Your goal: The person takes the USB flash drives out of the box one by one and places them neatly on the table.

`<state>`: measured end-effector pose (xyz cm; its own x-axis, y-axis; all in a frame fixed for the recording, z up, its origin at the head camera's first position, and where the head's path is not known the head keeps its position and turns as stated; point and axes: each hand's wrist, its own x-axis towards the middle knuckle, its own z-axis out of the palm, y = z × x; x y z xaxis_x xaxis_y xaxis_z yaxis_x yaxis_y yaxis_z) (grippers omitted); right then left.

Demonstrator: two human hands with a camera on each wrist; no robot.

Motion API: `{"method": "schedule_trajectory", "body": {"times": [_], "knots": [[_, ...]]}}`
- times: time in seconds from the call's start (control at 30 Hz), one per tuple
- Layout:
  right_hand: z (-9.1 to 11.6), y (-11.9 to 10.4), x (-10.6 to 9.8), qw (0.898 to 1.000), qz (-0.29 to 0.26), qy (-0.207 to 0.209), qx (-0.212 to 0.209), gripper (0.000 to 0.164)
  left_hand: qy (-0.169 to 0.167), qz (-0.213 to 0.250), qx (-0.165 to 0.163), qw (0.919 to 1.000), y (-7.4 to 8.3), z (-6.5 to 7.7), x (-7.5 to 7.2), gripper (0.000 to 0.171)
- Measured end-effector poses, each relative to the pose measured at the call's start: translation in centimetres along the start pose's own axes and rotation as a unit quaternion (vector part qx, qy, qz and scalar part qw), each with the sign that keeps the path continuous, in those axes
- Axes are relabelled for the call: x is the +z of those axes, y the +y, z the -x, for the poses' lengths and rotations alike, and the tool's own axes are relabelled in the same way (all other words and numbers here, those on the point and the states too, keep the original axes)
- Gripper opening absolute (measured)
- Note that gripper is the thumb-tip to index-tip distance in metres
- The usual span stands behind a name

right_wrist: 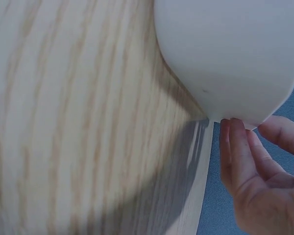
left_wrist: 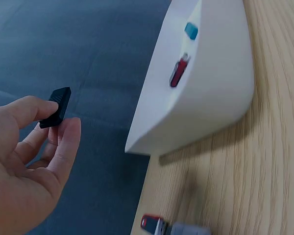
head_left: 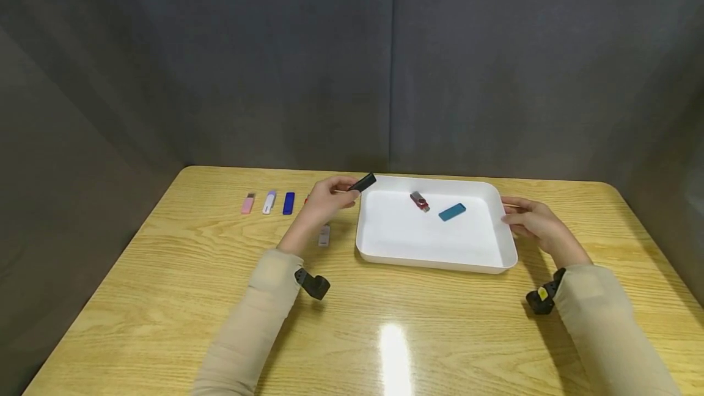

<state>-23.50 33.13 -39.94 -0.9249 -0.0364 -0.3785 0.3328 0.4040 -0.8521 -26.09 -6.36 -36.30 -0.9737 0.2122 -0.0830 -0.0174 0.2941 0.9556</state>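
My left hand pinches a black USB stick between thumb and fingers, level with the tray's back left corner. In the left wrist view the black stick stands out against the dark curtain. A white tray holds a red-and-grey swivel USB stick and a teal USB stick, lying apart. At the tray's right side, my right hand holds the edge; the right wrist view has its fingers against the white wall and the thumb near the rim.
Left of the tray lie a pink USB stick, a white-and-lavender one and a blue one in a row. A pale stick lies beside my left wrist. A red item is mostly hidden. Dark curtains border the table.
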Motion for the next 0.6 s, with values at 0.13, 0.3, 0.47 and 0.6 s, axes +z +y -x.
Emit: {"method": "schedule_trajectory", "body": {"times": [0.13, 0.3, 0.47, 0.6], "knots": [[0.0, -0.1, 0.1, 1.0, 0.002, 0.001, -0.001, 0.066, 0.005, 0.003, 0.005, 1.0, -0.4, 0.1, -1.5, 0.034], [-0.1, 0.0, 0.1, 1.0, -0.004, 0.0, -0.003, 0.066, 0.017, 0.009, -0.002, 0.9998, -0.8, 0.6, -3.5, 0.035], [0.0, -0.1, 0.3, 1.0, -0.003, 0.0, -0.003, 0.066, 0.026, 0.004, -0.004, 0.9996, -1.6, 1.7, -5.8, 0.036], [0.1, -0.2, 0.3, 1.0, 0.001, 0.002, -0.002, 0.066, 0.04, 0.0, -0.015, 0.9991, -2.7, 2.3, -7.3, 0.036]]}}
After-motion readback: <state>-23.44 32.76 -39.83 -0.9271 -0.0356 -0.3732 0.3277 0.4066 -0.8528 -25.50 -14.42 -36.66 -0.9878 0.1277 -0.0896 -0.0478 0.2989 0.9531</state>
